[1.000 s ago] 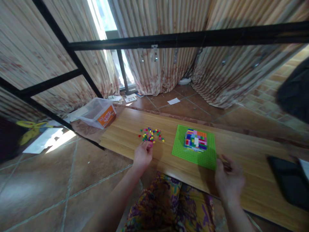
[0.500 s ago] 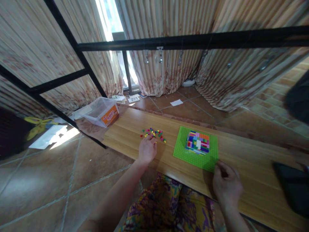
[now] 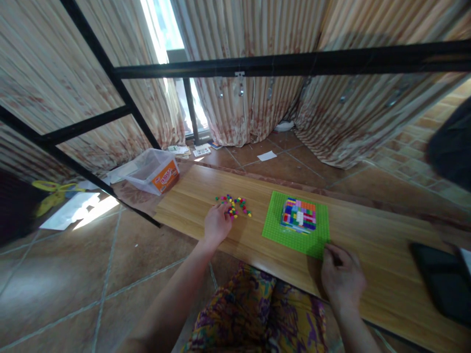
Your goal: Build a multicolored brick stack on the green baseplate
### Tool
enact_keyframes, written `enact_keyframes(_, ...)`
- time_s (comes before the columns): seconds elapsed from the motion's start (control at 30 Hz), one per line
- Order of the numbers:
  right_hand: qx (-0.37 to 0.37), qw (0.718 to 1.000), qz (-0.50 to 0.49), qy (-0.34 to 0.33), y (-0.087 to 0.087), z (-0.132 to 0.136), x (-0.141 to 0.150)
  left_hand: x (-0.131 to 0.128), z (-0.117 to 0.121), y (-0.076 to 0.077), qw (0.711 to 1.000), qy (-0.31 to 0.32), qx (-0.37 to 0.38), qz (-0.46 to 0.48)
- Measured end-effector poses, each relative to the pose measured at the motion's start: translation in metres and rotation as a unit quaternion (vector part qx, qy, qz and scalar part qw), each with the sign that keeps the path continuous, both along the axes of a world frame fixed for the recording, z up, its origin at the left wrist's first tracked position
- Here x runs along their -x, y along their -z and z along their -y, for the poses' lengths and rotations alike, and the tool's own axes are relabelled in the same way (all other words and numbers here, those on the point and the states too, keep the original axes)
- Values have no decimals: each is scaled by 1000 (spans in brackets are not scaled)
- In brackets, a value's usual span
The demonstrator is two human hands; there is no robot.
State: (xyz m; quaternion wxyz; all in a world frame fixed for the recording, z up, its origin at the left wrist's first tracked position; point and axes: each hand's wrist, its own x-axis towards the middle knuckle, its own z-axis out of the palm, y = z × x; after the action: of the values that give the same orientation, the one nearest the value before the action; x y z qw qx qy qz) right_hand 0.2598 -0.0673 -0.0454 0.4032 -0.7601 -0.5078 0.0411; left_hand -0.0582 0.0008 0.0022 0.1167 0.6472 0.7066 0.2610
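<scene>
A green baseplate lies on a wooden board and carries a square block of many-coloured small bricks. Left of it lies a loose scatter of small coloured bricks. My left hand rests at the near edge of that scatter, fingers curled onto the bricks; what it pinches is too small to tell. My right hand is at the baseplate's near right corner, fingers bent and pinched at the plate's edge.
A clear plastic box with an orange label stands at the board's far left. A black flat object lies at the right. Black metal bars cross overhead. Curtains hang behind; my patterned lap is below.
My left hand stays at the near edge of the loose bricks, shifting slightly. My right hand has moved a little left along the baseplate's near right corner. The view has shifted slightly.
</scene>
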Motion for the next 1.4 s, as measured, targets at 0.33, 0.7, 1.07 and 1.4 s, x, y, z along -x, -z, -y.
enact_keyframes(0.33,-2,1000,4,-8,1,0,-1,17,29,5,1000,-9,15,3)
enact_keyframes(0.7,-7,1000,2,-12,3,-1,-1,-4,19,12,995,26,19,-96)
enact_keyframes(1.07,-21,999,-22,-15,4,-3,3,-34,19,-7,998,34,20,46)
enact_keyframes(1.4,-35,999,-34,-19,4,-4,4,-125,-3,-17,935,186,-13,301)
